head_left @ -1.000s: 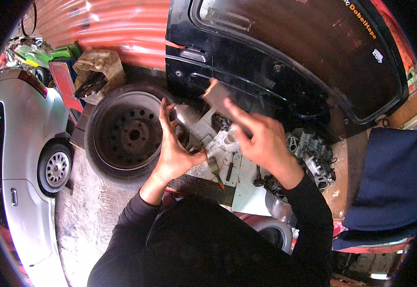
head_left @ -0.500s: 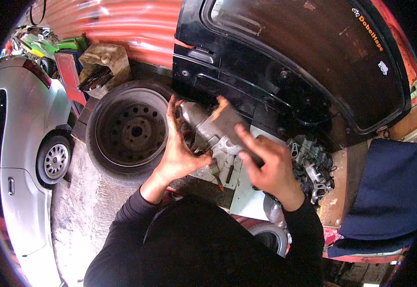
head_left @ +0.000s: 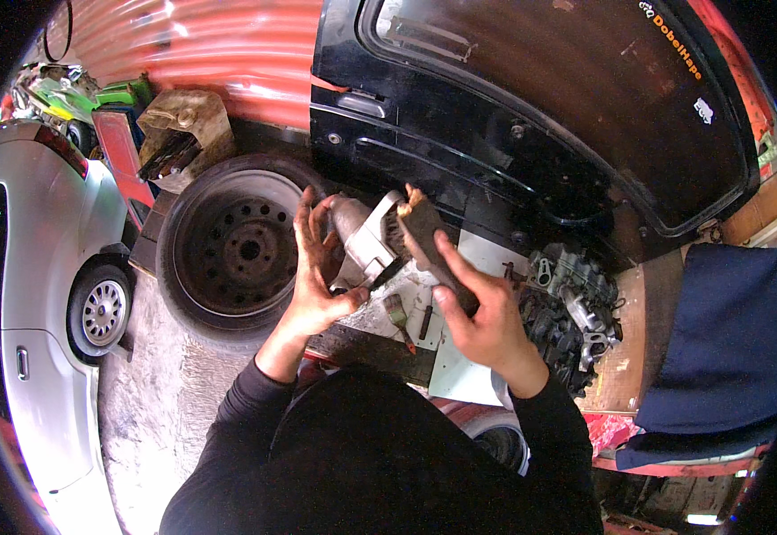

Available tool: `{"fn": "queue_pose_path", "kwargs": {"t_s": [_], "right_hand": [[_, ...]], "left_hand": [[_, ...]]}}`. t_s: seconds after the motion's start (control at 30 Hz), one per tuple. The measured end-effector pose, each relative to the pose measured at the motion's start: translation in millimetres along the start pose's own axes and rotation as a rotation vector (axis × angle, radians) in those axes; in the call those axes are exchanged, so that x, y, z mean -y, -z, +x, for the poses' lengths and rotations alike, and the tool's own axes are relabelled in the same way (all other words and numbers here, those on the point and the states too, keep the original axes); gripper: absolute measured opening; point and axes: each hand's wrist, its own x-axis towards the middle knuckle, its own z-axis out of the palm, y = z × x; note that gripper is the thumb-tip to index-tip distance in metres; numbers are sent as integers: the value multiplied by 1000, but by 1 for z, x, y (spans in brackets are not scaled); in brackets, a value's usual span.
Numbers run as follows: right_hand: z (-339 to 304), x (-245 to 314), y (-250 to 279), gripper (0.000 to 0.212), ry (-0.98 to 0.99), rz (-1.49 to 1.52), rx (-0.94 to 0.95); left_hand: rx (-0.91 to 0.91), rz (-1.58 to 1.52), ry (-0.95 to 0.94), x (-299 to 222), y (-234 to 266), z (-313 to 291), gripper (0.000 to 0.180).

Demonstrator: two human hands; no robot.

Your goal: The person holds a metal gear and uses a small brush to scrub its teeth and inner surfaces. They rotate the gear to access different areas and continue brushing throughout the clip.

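My left hand (head_left: pixel 313 285) is wrapped round a silver starter motor (head_left: pixel 353 230), thumb below it and fingers on its far left side. The motor is tilted, its open cast nose toward the right, with dark toothed parts visible inside. In my right hand (head_left: pixel 488 323) is a brown wooden block (head_left: pixel 436 253) with a pale, splintered far end. That end is right at the motor's nose; whether they touch I cannot tell. Below the motor, a paintbrush (head_left: pixel 396 314) and a dark rod (head_left: pixel 426 323) lie on a white board (head_left: pixel 464 352).
On the left lies a wheel (head_left: pixel 244 245) with a steel rim, near a cut-open dirty container (head_left: pixel 183 129). Greasy engine parts (head_left: pixel 576 308) sit to the right. A black vehicle door panel (head_left: pixel 495 134) leans behind, dark blue cloth (head_left: pixel 719 348) lies far right, and a silver car (head_left: pixel 45 294) stands left.
The motor has turned and its open nose now shows beside the block. My right hand and the block have shifted slightly, the block's blur gone. The whole view has moved a little.
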Motion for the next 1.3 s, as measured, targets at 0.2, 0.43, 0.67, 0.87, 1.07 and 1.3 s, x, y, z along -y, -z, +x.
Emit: {"fn": "queue_pose_path", "kwargs": {"t_s": [0.2,0.43,0.67,0.87,1.07,1.3], "right_hand": [[-4,3,-5,56,-137,-5,39],[-4,-5,-4,54,-119,18,3],[2,-4,28,57,-15,107,-73],[-18,-46,-25,107,-94,375,-159],[-21,-52,-78,107,-380,687,-320],[-55,-110,-128,41,-713,1485,-516]], "left_hand": [[-151,370,-22,-14,-20,-5,137],[-70,328,-18,-8,-13,-8,136],[-13,130,62,-11,-9,-16,142],[182,199,11,-8,-6,-22,143],[238,512,-47,-21,-18,-17,139],[71,36,233,-29,-13,1,131]]}}
